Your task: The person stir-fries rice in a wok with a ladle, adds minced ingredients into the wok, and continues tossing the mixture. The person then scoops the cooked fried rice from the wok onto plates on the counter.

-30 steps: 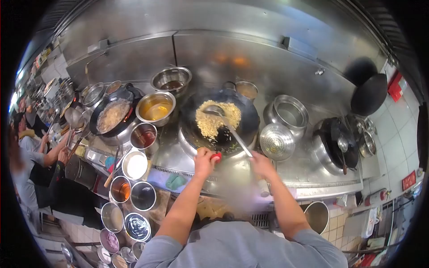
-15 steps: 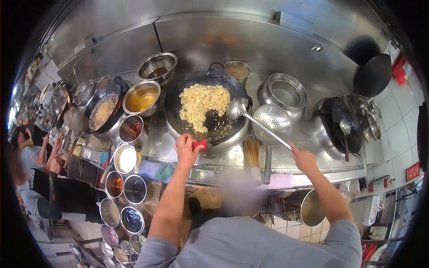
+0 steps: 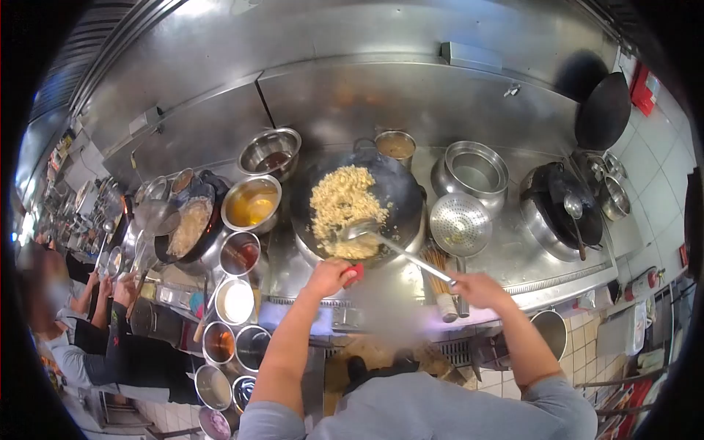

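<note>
Left hand: fingers closed on the red grip at the near rim of the round black wok, mid-frame. My right hand, right of centre, grips the long-handled silver metal ladle; its bowl's in the pale-yellow grainy rice.

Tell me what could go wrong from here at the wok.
Loose grains could spill: the food reaches close to the near rim of the wok, with the bowl of the ladle in it. If the wok is hot, spilled food might burn the left hand, closed on the red grip there. The ladle's shaft, held by the right hand, crosses the bamboo brush in this view and might knock it.
</note>
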`<state>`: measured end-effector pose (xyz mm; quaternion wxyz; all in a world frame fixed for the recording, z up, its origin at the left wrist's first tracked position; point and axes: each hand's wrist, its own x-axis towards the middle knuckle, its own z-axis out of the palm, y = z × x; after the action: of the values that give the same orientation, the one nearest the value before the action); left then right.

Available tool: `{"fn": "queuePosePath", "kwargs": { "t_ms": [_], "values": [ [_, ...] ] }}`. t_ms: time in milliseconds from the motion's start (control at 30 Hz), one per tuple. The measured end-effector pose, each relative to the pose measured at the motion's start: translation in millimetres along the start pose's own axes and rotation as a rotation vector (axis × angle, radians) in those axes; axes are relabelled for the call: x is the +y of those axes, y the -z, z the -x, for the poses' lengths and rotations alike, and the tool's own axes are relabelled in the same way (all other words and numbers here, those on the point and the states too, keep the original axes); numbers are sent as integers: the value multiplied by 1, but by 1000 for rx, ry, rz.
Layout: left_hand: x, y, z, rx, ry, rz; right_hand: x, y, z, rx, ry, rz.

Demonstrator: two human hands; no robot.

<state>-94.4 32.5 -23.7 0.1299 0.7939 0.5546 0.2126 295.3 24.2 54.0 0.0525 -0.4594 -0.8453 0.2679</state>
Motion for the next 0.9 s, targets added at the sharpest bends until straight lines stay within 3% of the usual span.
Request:
{"fn": "queuePosePath", "kwargs": {
  "t_ms": [67, 167, 200, 233, 300, 333, 367, 433, 500, 600, 667, 700, 767, 800, 900],
  "values": [
    [-1, 11, -8, -222, -25, -41, -17, 31, -17, 52, -209, 42],
    [-4, 18, -23, -385, 19, -81, -57, -13, -97, 135, -377, -66],
    [-4, 20, -26, -376, 7, -78, -45, -55, -126, 213, -264, 11],
    [-4, 20, -24, -347, 21, -44, -72, -67, -125, 154, -307, -81],
    [-4, 18, -18, -301, 43, 19, -89, -91, -100, 78, -306, -55],
    [-14, -4, -13, -167, -48, -41, -82, -100, -82, 47, -303, -13],
    [-15, -23, -3, -171, -62, -42, -74, -97, -59, 38, -281, -24],
    [-7, -47, 1, 221, -49, -65, -63, -65, -13, 89, -226, -6],
    [-3, -47, -4, 145, -79, -94, -85, -49, 21, 152, -226, 9],
    [21, -44, -17, -15, 45, -40, -138, -15, 71, 68, -346, 39],
    [49, -36, -1, 109, -13, -29, -170, 47, 113, 0, -353, 100],
    [66, -20, 14, 217, -68, -28, -186, 80, 137, -57, -342, 100],
    [134, 78, 39, 91, -123, 51, -206, 129, 173, -126, -237, 110],
    [155, 109, 46, 178, -202, 114, -211, 140, 170, -123, -228, 115],
    [161, 128, 31, 189, -238, -13, -216, 134, 150, -182, -270, 248]
  ]
}}
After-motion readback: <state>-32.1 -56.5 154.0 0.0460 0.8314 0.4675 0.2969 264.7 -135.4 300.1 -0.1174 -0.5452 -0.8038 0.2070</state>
